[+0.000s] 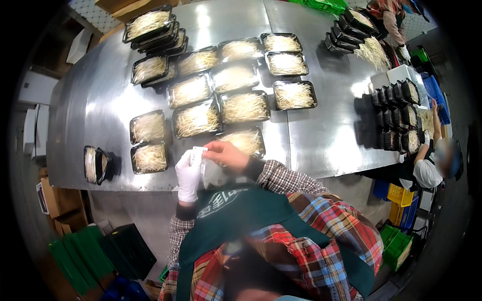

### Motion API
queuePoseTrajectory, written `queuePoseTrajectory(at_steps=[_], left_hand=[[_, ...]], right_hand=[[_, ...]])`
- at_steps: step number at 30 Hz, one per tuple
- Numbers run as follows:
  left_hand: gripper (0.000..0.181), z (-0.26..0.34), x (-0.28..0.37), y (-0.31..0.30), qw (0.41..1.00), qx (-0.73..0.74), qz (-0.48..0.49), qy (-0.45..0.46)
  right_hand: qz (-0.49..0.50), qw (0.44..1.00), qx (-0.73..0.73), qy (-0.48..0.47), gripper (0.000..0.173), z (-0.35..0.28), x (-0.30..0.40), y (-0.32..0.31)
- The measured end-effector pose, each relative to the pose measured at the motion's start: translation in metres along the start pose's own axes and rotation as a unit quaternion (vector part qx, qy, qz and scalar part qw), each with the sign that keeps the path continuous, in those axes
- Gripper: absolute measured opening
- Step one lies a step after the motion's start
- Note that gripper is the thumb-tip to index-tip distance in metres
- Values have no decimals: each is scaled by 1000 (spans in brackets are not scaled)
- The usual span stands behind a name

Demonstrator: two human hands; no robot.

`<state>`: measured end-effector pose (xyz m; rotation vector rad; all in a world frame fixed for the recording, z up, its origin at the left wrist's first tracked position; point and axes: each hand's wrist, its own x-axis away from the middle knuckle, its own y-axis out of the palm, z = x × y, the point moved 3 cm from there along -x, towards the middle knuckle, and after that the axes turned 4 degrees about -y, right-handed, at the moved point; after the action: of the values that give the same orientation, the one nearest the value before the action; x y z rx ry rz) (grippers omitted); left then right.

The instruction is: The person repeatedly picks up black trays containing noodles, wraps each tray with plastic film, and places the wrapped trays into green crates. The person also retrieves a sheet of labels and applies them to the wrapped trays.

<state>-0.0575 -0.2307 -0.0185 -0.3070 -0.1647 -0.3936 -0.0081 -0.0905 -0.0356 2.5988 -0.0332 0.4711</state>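
Note:
My left hand (188, 177), in a white glove, grips a strip of white labels (198, 156) close to my body. The bare fingers of my right hand (227, 154) pinch the strip's upper right edge. Just beyond my right hand lies a black tray of bean sprouts (243, 142), partly covered by it. Several more such trays stand on the metal table, among them one with a white label on its top (197, 118). Two trays lie side by side to the left (148, 128).
Stacked trays (148, 28) rise at the table's far left; another stack (348, 32) is at the far right beside loose sprouts (372, 52). Two small trays (91, 164) stand near the left end of the steel table (113, 113). Co-workers (429, 165) are at the right. Green crates (81, 259) stand below left.

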Motion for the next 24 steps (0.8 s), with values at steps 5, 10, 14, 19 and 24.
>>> queuePoseTrajectory(at_steps=[5,10,14,19,24], left_hand=[[13,0,-4,14,995,39,-57,-74],[16,-6,-4,7,992,1,-37,-118],[16,-19,-15,9,994,-6,-48,-95],[15,-12,-17,15,994,7,-41,-105],[18,-25,-14,-15,987,-29,-9,-159]], right_hand=[[138,972,110,-152,28,-10,2,-58],[615,652,369,-247,24,-39,37,-279],[663,557,472,-164,32,-33,70,-408],[565,747,303,-175,41,-19,61,-445],[458,780,336,-263,22,-74,73,-376]])
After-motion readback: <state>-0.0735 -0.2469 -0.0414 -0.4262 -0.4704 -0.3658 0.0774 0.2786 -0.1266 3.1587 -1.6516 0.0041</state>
